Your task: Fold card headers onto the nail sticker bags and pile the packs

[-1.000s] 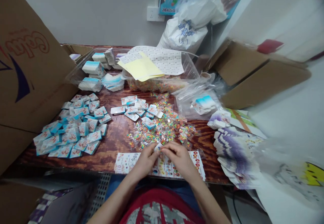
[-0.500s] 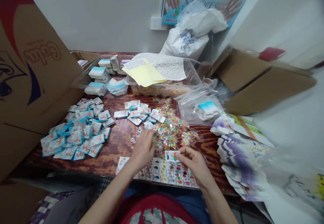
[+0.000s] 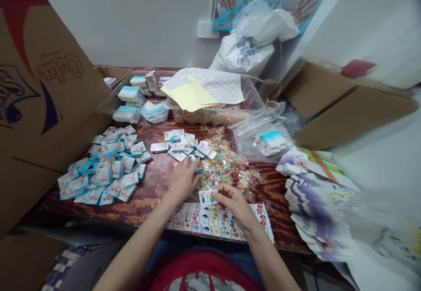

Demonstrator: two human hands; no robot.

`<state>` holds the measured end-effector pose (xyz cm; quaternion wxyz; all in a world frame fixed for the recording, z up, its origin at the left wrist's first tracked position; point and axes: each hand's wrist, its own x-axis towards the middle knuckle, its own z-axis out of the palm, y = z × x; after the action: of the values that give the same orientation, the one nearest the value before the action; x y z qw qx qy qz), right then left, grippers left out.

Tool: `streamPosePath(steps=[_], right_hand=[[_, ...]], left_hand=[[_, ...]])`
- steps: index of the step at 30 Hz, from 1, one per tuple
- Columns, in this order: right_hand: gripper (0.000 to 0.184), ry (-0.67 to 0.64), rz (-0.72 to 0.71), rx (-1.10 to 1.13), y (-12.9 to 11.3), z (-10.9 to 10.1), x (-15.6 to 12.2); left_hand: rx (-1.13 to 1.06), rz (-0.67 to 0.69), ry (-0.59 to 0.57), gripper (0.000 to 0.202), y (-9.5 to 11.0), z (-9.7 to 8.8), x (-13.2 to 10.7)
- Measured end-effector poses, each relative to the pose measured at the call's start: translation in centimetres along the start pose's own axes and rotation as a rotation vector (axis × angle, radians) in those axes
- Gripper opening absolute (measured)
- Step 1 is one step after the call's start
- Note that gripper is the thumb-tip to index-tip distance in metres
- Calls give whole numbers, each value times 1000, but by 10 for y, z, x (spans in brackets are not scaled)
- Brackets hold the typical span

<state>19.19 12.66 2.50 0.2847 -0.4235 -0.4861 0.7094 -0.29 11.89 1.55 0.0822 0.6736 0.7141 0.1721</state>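
Note:
My left hand (image 3: 184, 178) reaches forward over the wooden table (image 3: 148, 194), fingers curled onto a small blue-and-white card at the near edge of a loose cluster of such cards (image 3: 184, 146). My right hand (image 3: 232, 200) pinches a small sticker piece (image 3: 207, 197) just above a sheet of colourful stickers (image 3: 213, 221) at the table's front edge. A heap of tiny clear packets with bright bits (image 3: 226, 166) lies just beyond both hands.
A big pile of blue cards (image 3: 105, 170) covers the left of the table. Clear trays (image 3: 131, 96) with stacked cards and yellow paper (image 3: 189, 94) stand at the back. Cardboard boxes (image 3: 36, 107) flank both sides; purple printed sheets (image 3: 312, 207) fan out at right.
My hands, first together at the sticker sheet, have parted. The left has reached forward to the blue cards; the right still holds the small sticker piece.

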Motion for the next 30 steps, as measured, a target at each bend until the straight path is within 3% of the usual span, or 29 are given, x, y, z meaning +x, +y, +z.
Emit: streamPosePath(steps=[4,8,11,14,16,18,21,24,27,30], right_hand=[[41,-75,13,-8,1,12,0],[38,-42,45,25,3,5,-3],[35,14,37,124,0,1,1],[34,0,2,259,-6,9,10],[35,0,3,300,-9,17,15],[35,20,-2,269,-11,21,16],[34,-46,-22,132,-13,15,11],[33,-158,-47,-36,-14,3,3],[32,-181,-85,-102,-15,-2,0],[32,-75,-100,-36,-14,0,3]], left_hand=[[-75,-47,-29,39,1,2,10],[-196,-62,9,26,-12,-7,7],[-643,-207,99,29,-11,-12,-4],[-1246,-396,107,37,7,-8,-18],[-1431,-469,96,47,22,-4,-26],[-1444,-490,110,56,31,-3,-32],[-1302,-389,58,58,26,-12,-42],[-1133,-252,-116,44,7,-26,-52],[-1069,-209,-330,27,-6,-31,-60],[-1136,-284,-339,28,-5,-25,-64]])
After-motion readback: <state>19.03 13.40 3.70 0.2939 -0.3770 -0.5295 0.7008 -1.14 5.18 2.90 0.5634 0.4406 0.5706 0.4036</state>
